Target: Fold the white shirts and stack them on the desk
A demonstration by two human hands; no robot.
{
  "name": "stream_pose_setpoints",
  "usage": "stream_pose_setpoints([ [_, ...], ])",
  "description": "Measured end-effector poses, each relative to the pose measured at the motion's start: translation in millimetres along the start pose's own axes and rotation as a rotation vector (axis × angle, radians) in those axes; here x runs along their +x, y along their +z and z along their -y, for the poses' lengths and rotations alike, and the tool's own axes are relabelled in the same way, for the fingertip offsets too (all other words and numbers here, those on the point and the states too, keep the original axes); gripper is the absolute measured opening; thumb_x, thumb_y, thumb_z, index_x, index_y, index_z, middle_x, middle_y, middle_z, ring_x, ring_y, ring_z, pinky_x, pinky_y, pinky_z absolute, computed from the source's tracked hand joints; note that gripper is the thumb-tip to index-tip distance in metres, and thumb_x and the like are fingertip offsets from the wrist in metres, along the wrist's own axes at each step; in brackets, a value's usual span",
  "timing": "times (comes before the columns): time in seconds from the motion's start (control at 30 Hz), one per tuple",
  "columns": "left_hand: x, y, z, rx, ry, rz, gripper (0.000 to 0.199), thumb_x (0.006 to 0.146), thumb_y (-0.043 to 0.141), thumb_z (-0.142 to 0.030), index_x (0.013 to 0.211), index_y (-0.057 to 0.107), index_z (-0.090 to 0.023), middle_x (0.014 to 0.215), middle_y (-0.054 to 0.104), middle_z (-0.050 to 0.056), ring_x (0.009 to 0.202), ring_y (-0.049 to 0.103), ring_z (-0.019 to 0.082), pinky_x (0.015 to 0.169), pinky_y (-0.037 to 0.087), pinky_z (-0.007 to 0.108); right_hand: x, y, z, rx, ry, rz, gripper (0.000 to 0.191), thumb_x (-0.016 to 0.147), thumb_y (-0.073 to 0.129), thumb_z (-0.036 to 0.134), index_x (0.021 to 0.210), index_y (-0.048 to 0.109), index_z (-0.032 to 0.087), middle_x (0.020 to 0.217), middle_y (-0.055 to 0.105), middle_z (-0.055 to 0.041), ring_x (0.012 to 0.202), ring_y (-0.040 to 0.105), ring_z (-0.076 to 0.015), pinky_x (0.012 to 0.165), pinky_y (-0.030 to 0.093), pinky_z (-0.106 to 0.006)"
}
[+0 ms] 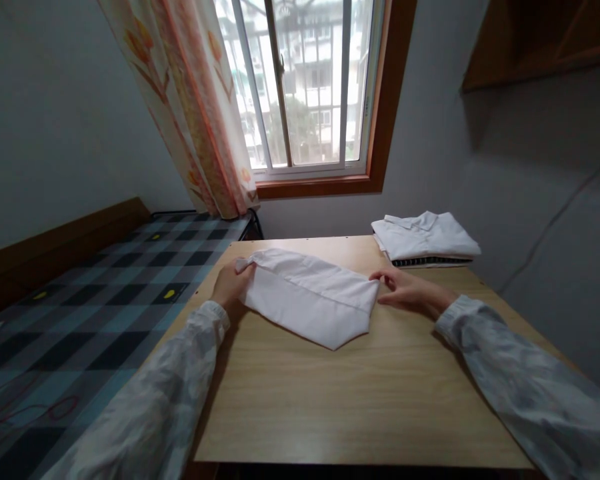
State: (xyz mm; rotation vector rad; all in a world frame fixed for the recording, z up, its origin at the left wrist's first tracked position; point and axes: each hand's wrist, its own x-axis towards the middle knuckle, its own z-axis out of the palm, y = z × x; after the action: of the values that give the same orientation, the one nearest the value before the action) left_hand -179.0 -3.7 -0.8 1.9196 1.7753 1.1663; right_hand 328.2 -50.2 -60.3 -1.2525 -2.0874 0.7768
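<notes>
A folded white garment (305, 300), perhaps a shirt, lies lengthwise across the wooden table, with a fold line along its middle and a pointed near corner. At its left end my left hand (231, 283) is closed on the bunched cloth; some of those fingers are hidden by the fabric. My right hand (405, 288) touches the upper right corner, thumb and fingertips bent around the cloth's edge in a pinch. Both forearms wear pale, loose sleeves.
On the table (355, 407), a stack of folded shirts (425, 237) sits at the back right, white on top and dark below. A bed (130, 300) with checked bedding borders the left side. Behind are a floral curtain (195, 113) and a window (313, 100); a wooden shelf (545, 50) hangs upper right.
</notes>
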Motion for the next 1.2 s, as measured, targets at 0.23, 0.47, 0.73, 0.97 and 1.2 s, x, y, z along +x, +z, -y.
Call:
stream_pose_setpoints([
  [0.23, 7.5, -5.6, 0.0, -0.055, -0.008, -0.063, 0.036, 0.084, 0.066, -0.055, 0.080, 0.069, -0.020, 0.072, 0.068, 0.001, 0.069, 0.058, 0.018, 0.061, 0.041, 0.026, 4.3, -11.4, 25.7, 0.201, 0.037, -0.065, 0.053, 0.080, 0.082, 0.073, 0.080, 0.075, 0.020, 0.083, 0.070, -0.0044, 0.081, 0.062, -0.0219, 0.075, 0.050, -0.033],
  [0.47, 18.7, -10.1, 13.8, -0.020, -0.004, -0.106, 0.039, 0.086, 0.065, -0.057, 0.084, 0.074, -0.018, 0.079, 0.074, 0.004, 0.076, 0.065, 0.022, 0.065, 0.044, 0.028, 9.6, -58.3, 36.2, 0.378, 0.096, -0.322, 0.059, 0.083, 0.076, 0.080, 0.086, 0.059, 0.024, 0.070, 0.061, 0.0035, 0.060, 0.050, -0.0137, 0.055, 0.038, -0.026],
  [0.73, 13.2, -5.8, -3.7, 0.100, 0.133, -0.028, 0.042, 0.093, 0.059, -0.057, 0.094, 0.077, -0.019, 0.084, 0.076, 0.005, 0.081, 0.068, 0.024, 0.072, 0.045, 0.030, -12.7, -128.3, 24.6, -0.529, 0.341, -0.043, 0.061, 0.080, 0.075, 0.082, 0.083, 0.079, 0.022, 0.072, 0.071, -0.0063, 0.065, 0.062, -0.0223, 0.063, 0.039, -0.033],
  [0.97, -4.6, 30.2, -14.5, 0.173, 0.090, 0.227, 0.037, 0.088, 0.065, -0.053, 0.089, 0.081, -0.020, 0.082, 0.078, 0.006, 0.076, 0.068, 0.024, 0.068, 0.042, 0.030, -20.3, -90.4, 40.1, -1.106, 0.279, -0.039, 0.026, 0.096, 0.070, 0.041, 0.094, 0.082, 0.017, 0.100, 0.081, -0.0192, 0.091, 0.073, -0.0321, 0.079, 0.044, -0.038],
  [1.2, -29.9, 81.8, -53.2, -0.335, 0.120, 0.258, 0.039, 0.090, 0.072, -0.051, 0.095, 0.083, -0.014, 0.084, 0.080, 0.007, 0.075, 0.069, 0.022, 0.069, 0.049, 0.029, 38.9, 3.5, 115.3, -0.740, -0.257, -0.290, 0.018, 0.100, 0.070, 0.034, 0.105, 0.077, 0.019, 0.107, 0.079, -0.0128, 0.105, 0.068, -0.0293, 0.098, 0.046, -0.040],
])
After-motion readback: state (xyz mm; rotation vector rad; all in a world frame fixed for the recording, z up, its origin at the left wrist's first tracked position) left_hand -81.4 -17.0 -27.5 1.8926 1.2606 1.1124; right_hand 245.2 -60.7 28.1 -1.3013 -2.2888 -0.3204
